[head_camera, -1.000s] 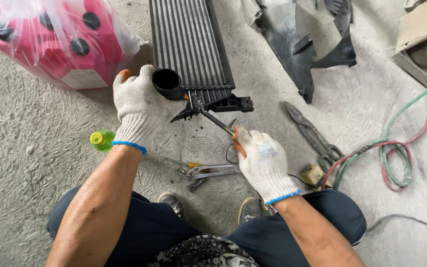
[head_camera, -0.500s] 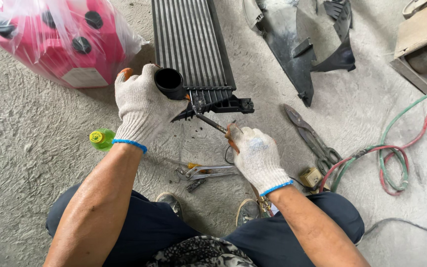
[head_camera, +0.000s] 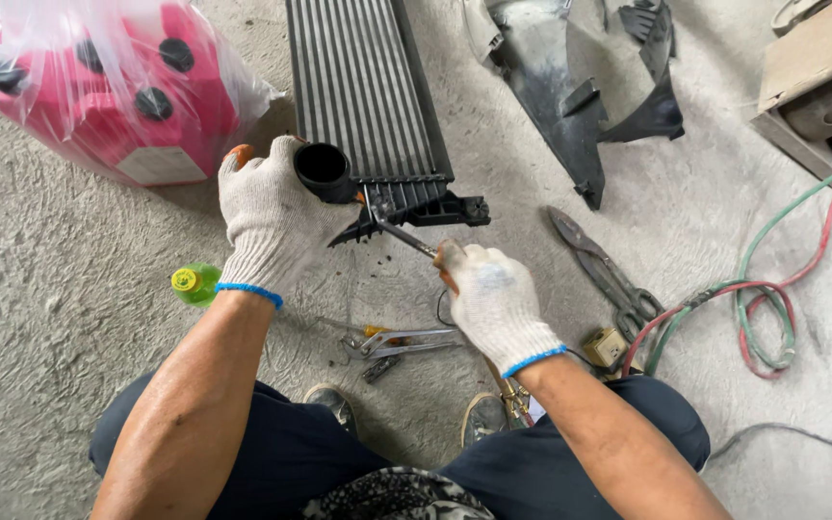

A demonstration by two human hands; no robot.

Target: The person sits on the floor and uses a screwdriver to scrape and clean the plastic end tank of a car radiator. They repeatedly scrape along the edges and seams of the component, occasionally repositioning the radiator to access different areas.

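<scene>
Finned black radiator [head_camera: 363, 91] laid on concrete floor [head_camera: 60, 318], far centre. Black outlet pipe [head_camera: 323, 170] at near end clasped by left hand [head_camera: 276, 217], grip closed. Thin metal tool [head_camera: 399, 234] pinched in closed right hand [head_camera: 493, 300], tip at radiator bracket.

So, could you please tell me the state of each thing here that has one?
Left hand: gloved, grip closed around the black pipe stub.
Right hand: gloved, grip closed on a thin metal tool whose tip is at the radiator's end.
Radiator: lying flat on the floor.
Tin snips: closed, lying untouched.
Hoses: loosely coiled.
Red container: wrapped in clear plastic.
</scene>
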